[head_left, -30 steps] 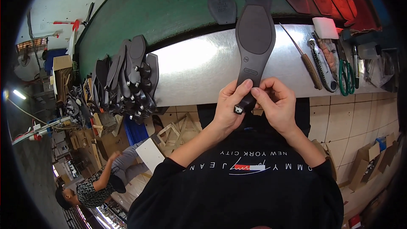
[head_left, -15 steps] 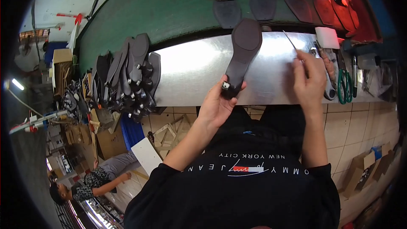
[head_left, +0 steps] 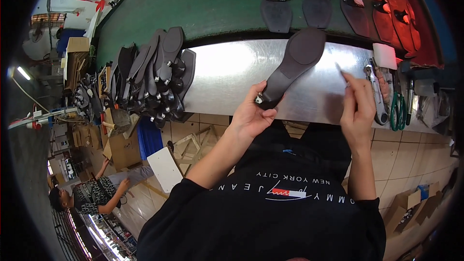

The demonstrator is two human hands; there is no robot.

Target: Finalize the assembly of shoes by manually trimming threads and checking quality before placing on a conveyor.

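Sole held over the steel table.
Left hand has its fingers closed on the sole's heel end, toe tilted up and away; right hand pinches a thin tool, fingers nearly closed, beside the sole.

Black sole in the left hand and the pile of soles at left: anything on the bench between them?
Head view: only bare metal benchtop between the black sole and the pile of soles.

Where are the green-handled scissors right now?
In the head view, the green-handled scissors lie at the right end of the shiny metal bench, just right of the right hand.
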